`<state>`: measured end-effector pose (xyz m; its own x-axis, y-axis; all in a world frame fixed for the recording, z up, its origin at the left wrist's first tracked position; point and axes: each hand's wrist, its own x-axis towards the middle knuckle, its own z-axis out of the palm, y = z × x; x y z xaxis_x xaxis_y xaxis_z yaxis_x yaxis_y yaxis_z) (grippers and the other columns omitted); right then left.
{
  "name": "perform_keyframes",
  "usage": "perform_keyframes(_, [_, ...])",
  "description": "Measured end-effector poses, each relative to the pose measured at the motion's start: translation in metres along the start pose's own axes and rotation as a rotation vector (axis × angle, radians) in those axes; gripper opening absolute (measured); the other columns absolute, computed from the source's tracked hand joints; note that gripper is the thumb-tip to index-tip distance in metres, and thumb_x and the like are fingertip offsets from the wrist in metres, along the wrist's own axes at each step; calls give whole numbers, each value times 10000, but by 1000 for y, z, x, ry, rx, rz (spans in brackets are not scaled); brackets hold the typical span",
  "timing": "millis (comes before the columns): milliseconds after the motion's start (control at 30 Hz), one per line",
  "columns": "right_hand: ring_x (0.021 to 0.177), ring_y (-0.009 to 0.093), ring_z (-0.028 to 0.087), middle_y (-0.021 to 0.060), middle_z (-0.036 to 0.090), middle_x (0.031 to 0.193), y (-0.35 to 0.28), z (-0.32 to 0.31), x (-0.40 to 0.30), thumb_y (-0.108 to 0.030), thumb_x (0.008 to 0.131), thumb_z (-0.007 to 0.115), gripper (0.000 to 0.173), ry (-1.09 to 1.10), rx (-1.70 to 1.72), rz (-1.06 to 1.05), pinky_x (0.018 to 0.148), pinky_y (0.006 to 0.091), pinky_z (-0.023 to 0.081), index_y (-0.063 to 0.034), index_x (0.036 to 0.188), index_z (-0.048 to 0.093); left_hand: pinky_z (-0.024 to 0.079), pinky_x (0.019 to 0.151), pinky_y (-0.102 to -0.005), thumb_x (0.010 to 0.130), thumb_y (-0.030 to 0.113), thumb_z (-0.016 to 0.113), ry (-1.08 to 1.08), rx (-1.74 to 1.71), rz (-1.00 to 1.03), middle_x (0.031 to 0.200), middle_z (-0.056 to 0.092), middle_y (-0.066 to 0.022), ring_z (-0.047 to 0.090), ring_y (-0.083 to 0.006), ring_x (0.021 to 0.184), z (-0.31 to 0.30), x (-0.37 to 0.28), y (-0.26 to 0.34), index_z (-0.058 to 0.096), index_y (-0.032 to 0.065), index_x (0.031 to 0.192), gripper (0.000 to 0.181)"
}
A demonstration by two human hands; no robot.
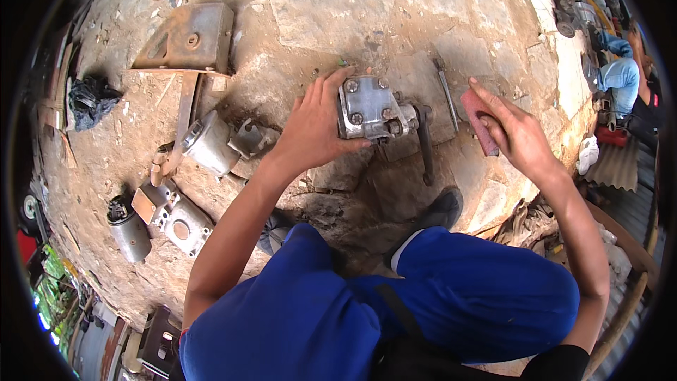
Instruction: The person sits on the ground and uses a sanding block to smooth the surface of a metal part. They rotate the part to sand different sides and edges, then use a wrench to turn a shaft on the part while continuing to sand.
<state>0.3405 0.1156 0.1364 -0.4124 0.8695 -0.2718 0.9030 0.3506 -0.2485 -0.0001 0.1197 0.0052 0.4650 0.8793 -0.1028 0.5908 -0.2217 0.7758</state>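
My left hand grips the left side of a grey metal housing, fingers along its far edge and thumb on the near edge. A cover plate on top is held by several bolts. From the housing's right side a dark lever arm points towards me. My right hand pinches a reddish abrasive block, held to the right of the housing and apart from it. Between the block and the housing, a thin metal rod lies on the stone floor.
To the left lie a cylindrical metal casing, a flat casting, a motor-like cylinder and a rusty steel box. A black plastic bag is farther left. Another person's jeans-clad leg shows at far right.
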Motion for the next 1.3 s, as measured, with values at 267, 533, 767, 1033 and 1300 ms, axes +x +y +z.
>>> perform_keyframes(267, [1182, 389, 665, 212, 605, 1405, -35, 26, 18, -134, 1001, 630, 607, -1, 377, 195, 1008, 492, 555, -237, 1561, 420, 416, 1103, -525, 658, 375, 949, -18, -42, -29, 1435, 456, -201, 467, -397, 1363, -1, 1, 2, 298, 110, 1536, 1124])
perform_keyframes(533, [1196, 346, 673, 203, 607, 1413, -49, 41, 22, -117, 1003, 626, 627, -31, 608, 144, 1012, 460, 542, -196, 1579, 393, 429, 1102, -482, 624, 244, 976, 24, -25, 9, 1369, 498, -216, 498, -412, 1311, -1, 3, 3, 320, 85, 1516, 1119])
perform_keyframes(767, [1209, 390, 648, 187, 599, 1429, -64, 42, 10, -113, 984, 651, 660, -128, 592, 144, 1005, 458, 537, -189, 1584, 386, 429, 1111, -477, 636, 246, 967, 30, -58, -1, 1404, 489, -209, 486, -407, 1337, -1, 4, 4, 333, 107, 1508, 1087])
perform_keyframes(1033, [1257, 356, 638, 224, 568, 1461, -68, 46, 11, -79, 991, 651, 613, -104, 665, 163, 1016, 410, 527, -132, 1561, 430, 438, 1104, -479, 642, 373, 949, 27, -20, 1, 1465, 443, -183, 467, -389, 1371, -2, 2, 2, 341, 76, 1501, 1093])
perform_keyframes(1300, [1386, 324, 540, 204, 535, 1507, -64, 56, 12, -57, 992, 642, 576, 2, 643, 83, 1082, 389, 486, -82, 1536, 455, 440, 1093, -483, 644, 361, 951, 71, -31, 35, 1454, 445, -185, 469, -389, 1360, 3, 1, -2, 336, 78, 1503, 1094])
